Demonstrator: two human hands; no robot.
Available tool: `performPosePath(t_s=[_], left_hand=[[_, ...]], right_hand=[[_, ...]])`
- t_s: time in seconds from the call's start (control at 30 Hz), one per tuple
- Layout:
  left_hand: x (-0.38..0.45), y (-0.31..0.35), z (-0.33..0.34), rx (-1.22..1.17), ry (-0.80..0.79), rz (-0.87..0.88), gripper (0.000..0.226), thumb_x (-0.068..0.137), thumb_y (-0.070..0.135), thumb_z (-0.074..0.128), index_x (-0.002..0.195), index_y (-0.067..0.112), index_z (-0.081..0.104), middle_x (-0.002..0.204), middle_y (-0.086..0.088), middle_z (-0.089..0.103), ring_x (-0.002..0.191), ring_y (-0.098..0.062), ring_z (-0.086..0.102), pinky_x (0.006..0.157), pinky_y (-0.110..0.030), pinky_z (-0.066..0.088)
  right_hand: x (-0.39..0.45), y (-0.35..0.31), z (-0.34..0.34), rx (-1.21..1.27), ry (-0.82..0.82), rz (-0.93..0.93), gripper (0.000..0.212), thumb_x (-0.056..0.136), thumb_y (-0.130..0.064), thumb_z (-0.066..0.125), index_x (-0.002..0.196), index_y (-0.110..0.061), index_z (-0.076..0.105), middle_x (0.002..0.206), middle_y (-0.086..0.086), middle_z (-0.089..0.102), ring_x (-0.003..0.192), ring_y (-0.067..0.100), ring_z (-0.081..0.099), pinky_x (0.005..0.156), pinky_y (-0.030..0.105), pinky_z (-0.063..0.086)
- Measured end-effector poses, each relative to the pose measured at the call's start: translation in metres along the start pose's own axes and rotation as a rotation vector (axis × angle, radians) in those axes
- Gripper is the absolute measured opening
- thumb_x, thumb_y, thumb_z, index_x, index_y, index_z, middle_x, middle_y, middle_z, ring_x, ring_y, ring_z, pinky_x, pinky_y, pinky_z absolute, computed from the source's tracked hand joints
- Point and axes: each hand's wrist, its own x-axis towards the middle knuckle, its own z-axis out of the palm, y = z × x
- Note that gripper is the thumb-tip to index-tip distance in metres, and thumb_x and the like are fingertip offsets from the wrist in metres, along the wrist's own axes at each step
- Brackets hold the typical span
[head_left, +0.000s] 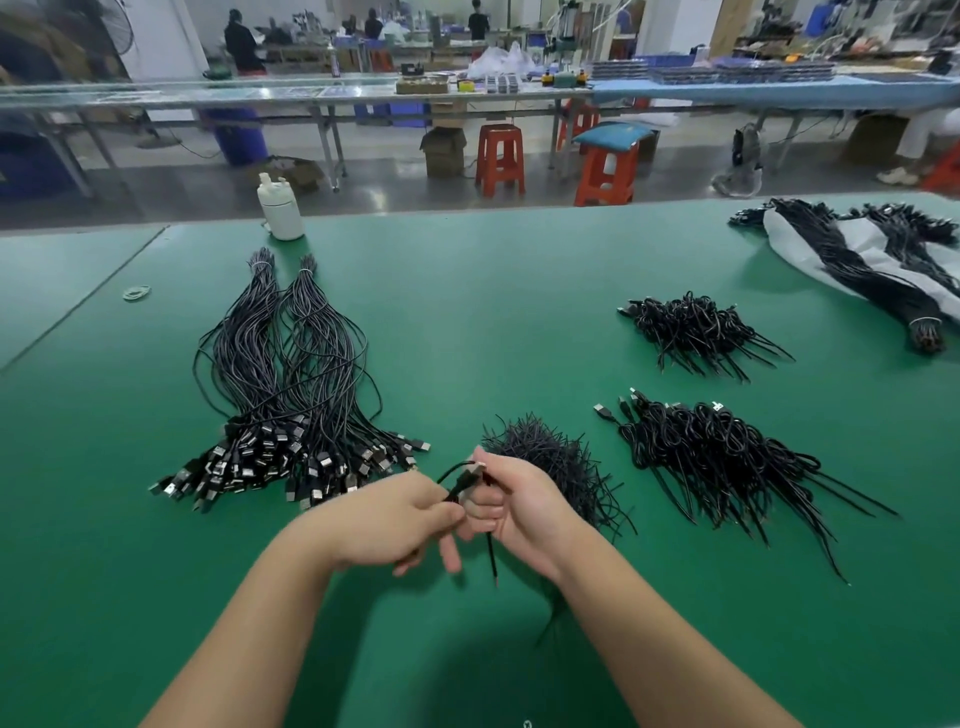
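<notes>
A thin black USB cable (464, 480) is held between both hands over the green table (467, 312). My left hand (395, 519) pinches it between thumb and fingers. My right hand (514, 501) grips its folded part, and one cable end (491, 558) hangs down below the fist. Just behind my right hand lies a heap of short black twist ties (558, 462).
Two long bundles of black USB cables (291, 384) lie at the left, plugs toward me. Two piles of coiled cables (711, 452) (696, 330) lie at the right, more on a white bag (852, 254) far right. A white bottle (280, 208) and rubber bands (137, 292) sit at the back left.
</notes>
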Motion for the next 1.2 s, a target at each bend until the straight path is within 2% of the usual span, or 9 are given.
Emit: performPosePath(t_s=[0.13, 0.2, 0.3, 0.43, 0.57, 0.77, 0.93, 1.07, 1.2], left_hand=[[0.019, 0.001, 0.015, 0.09, 0.557, -0.086, 0.031, 0.105, 0.021, 0.039, 0.088, 0.017, 0.064, 0.076, 0.003, 0.075, 0.049, -0.004, 0.062, 0.053, -0.021, 0.045], [0.025, 0.003, 0.017, -0.195, 0.73, -0.027, 0.029, 0.106, 0.018, 0.039, 0.1, 0.018, 0.068, 0.088, 0.002, 0.076, 0.068, -0.002, 0.069, 0.067, -0.017, 0.051], [0.028, 0.003, 0.019, -0.561, 0.578, 0.102, 0.031, 0.107, 0.013, 0.036, 0.118, 0.007, 0.064, 0.111, -0.003, 0.074, 0.102, -0.011, 0.07, 0.089, -0.02, 0.053], [0.026, -0.001, 0.019, -0.608, 0.432, 0.139, 0.03, 0.107, 0.009, 0.036, 0.119, 0.007, 0.064, 0.112, -0.003, 0.074, 0.099, -0.007, 0.07, 0.084, -0.016, 0.053], [0.028, -0.006, 0.023, -0.62, 0.394, 0.152, 0.032, 0.107, 0.008, 0.034, 0.126, 0.007, 0.06, 0.122, -0.004, 0.07, 0.113, -0.012, 0.067, 0.093, -0.02, 0.051], [0.034, -0.015, 0.021, -0.491, 0.313, 0.156, 0.033, 0.106, 0.004, 0.034, 0.131, 0.014, 0.054, 0.129, 0.001, 0.065, 0.12, -0.007, 0.061, 0.102, -0.021, 0.047], [0.045, -0.01, 0.033, -0.854, 0.376, 0.246, 0.034, 0.105, 0.023, 0.036, 0.13, 0.008, 0.054, 0.13, -0.007, 0.066, 0.125, -0.02, 0.06, 0.104, -0.027, 0.047], [0.048, 0.002, 0.038, -1.115, 0.495, 0.323, 0.047, 0.098, 0.031, 0.041, 0.126, -0.004, 0.052, 0.123, -0.02, 0.067, 0.118, -0.033, 0.063, 0.095, -0.033, 0.055], [0.041, 0.012, 0.034, -1.214, 0.493, 0.32, 0.034, 0.094, 0.029, 0.046, 0.102, 0.001, 0.063, 0.096, -0.018, 0.072, 0.078, -0.025, 0.07, 0.059, -0.028, 0.055]], right_hand=[[-0.002, -0.007, 0.006, -0.28, -0.027, -0.065, 0.034, 0.103, -0.032, 0.045, 0.071, -0.02, 0.048, 0.053, -0.009, 0.029, 0.048, 0.009, 0.018, 0.047, 0.022, 0.016], [-0.006, -0.004, 0.008, -0.334, -0.05, -0.08, 0.033, 0.106, -0.031, 0.043, 0.076, -0.019, 0.048, 0.054, -0.009, 0.031, 0.049, 0.008, 0.02, 0.047, 0.021, 0.018], [-0.011, 0.002, 0.009, -0.37, -0.036, -0.118, 0.031, 0.107, -0.028, 0.041, 0.079, -0.016, 0.047, 0.055, -0.008, 0.031, 0.05, 0.008, 0.022, 0.05, 0.023, 0.017], [-0.017, 0.003, 0.002, -0.465, 0.068, -0.168, 0.033, 0.108, -0.018, 0.039, 0.077, -0.013, 0.05, 0.055, -0.003, 0.038, 0.051, 0.011, 0.029, 0.053, 0.026, 0.025], [-0.02, 0.006, -0.001, -0.631, 0.12, -0.243, 0.033, 0.108, -0.014, 0.039, 0.079, -0.011, 0.054, 0.059, 0.001, 0.053, 0.053, 0.013, 0.045, 0.057, 0.021, 0.04], [-0.024, 0.004, -0.01, -0.54, 0.188, -0.237, 0.03, 0.107, -0.013, 0.039, 0.082, -0.008, 0.055, 0.064, 0.003, 0.058, 0.058, 0.014, 0.048, 0.058, 0.021, 0.042], [-0.024, 0.006, -0.003, -0.619, 0.113, -0.225, 0.028, 0.105, -0.009, 0.045, 0.081, -0.007, 0.06, 0.064, 0.003, 0.064, 0.054, 0.012, 0.054, 0.057, 0.023, 0.049], [-0.021, 0.01, -0.003, -0.741, 0.16, -0.111, 0.033, 0.103, -0.022, 0.054, 0.075, -0.008, 0.064, 0.065, 0.008, 0.07, 0.053, 0.018, 0.063, 0.058, 0.027, 0.055], [-0.019, 0.014, -0.006, -0.703, 0.197, -0.118, 0.026, 0.1, -0.021, 0.06, 0.079, -0.008, 0.068, 0.073, 0.011, 0.073, 0.062, 0.02, 0.067, 0.072, 0.041, 0.06]])
